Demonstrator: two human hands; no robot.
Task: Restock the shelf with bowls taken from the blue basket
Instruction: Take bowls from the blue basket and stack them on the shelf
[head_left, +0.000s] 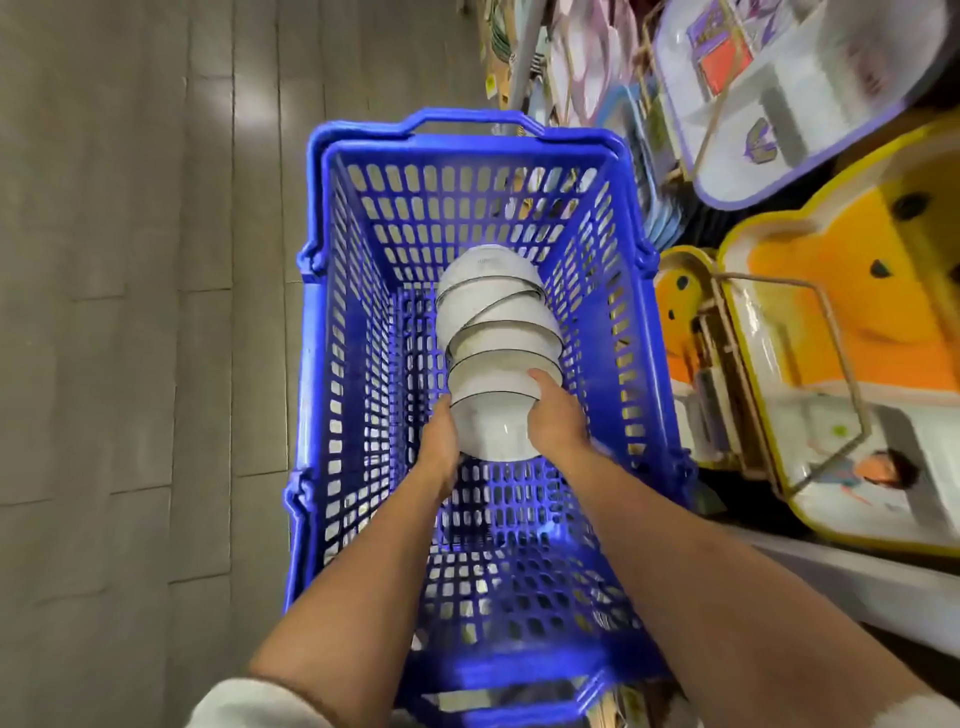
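Both hands reach down into the blue basket, which stands on the grey floor beside a shelf of colourful trays. A stack of white bowls (dark-rimmed, lying on its side) rests on the basket's bottom. The left hand and right hand clasp the nearest bowl from either side, fingers curled against it.

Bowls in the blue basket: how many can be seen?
6, as far as rims show: all nested in one stack lying inside the blue basket, nearest bowl held by left hand and right hand. More may be hidden within.
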